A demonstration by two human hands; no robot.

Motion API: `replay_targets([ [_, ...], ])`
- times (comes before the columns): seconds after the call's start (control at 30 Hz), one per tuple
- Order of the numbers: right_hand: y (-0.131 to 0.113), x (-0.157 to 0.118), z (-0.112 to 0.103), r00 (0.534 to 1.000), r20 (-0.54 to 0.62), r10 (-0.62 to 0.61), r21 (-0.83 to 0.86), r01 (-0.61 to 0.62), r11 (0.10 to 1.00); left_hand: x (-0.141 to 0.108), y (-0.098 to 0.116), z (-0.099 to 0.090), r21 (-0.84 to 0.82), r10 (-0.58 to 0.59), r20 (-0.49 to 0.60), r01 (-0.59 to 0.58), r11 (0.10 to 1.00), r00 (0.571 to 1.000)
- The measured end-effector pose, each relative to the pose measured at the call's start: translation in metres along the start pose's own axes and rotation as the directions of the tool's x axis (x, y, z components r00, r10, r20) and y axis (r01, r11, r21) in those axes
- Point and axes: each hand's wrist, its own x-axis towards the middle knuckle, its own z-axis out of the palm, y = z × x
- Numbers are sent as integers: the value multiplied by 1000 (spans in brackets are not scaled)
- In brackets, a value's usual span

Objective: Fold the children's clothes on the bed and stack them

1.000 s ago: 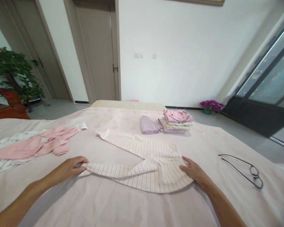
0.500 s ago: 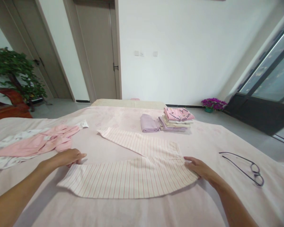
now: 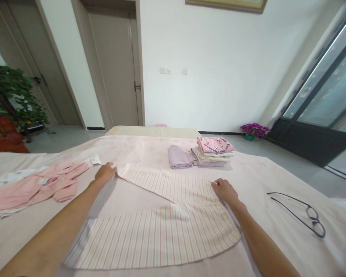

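Cream trousers with thin red stripes (image 3: 161, 234) lie spread flat in front of me, legs pointing left and waist to the right. My left hand (image 3: 105, 173) reaches to the cuff of the far leg, its fingers closed at the hem. At the far corner of the waistband, my right hand (image 3: 225, 190) pinches the fabric. The near leg rests on the sheet, partly behind my left forearm at its cuff.
A pink garment (image 3: 46, 181) lies over white clothes on the left. Folded lilac cloth (image 3: 180, 157) sits beside a folded stack topped by a pink printed shirt (image 3: 215, 144). Eyeglasses (image 3: 311, 219) lie on the pale pink sheet (image 3: 248, 177) at right.
Both hands have moved away from me, from the near leg and near waist to the far cuff and far waist corner. The view has tilted up slightly.
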Motion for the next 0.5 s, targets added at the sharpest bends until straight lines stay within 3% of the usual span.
replay_targets([
  [0.2, 1, 1, 10, 1000, 8, 22, -168, -20, 986, 20, 4, 23, -39, -53, -19, 52, 998, 998],
  [0.4, 0, 9, 16, 996, -90, -3, -133, -9, 991, 26, 9, 25, -71, -6, -153, -5, 997, 988],
  [0.5, -5, 13, 19, 995, -100, -12, -146, -3, 989, 27, 9, 26, -51, 16, -166, -25, 998, 986],
])
